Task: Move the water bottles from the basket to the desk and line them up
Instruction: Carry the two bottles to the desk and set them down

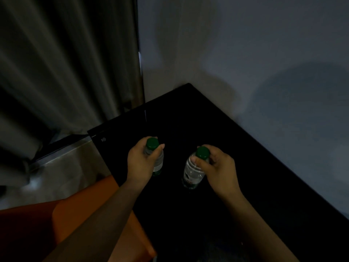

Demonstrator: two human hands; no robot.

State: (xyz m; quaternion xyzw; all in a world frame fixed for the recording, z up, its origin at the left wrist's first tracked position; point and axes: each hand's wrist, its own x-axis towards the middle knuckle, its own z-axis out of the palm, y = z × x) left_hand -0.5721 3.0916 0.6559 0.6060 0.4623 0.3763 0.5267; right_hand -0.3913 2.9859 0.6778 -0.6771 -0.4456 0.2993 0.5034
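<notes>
Mid-frame, the left hand (140, 163) grips the left bottle (159, 163) and the right hand (221, 173) the right bottle (192, 173), near their green caps, over the dark worktop (207, 120); the placing step, it seems, with lining them up next.

A single view comes from the camera worn on the person's head (the rig's only one). It sits high over the near end of the black worktop (245, 167), looking forward and steeply down. It faces the worktop's far corner, where the pale wall (245, 53) along the right edge meets the grey curtain (66, 63) behind the far edge. The wide lens also takes in the floor (62, 167) beyond the left edge and an orange seat (79, 214) at lower left. Both forearms enter from the bottom border. The left hand (140, 161) and right hand (217, 167) lie close under the camera, near the frame's middle.
</notes>
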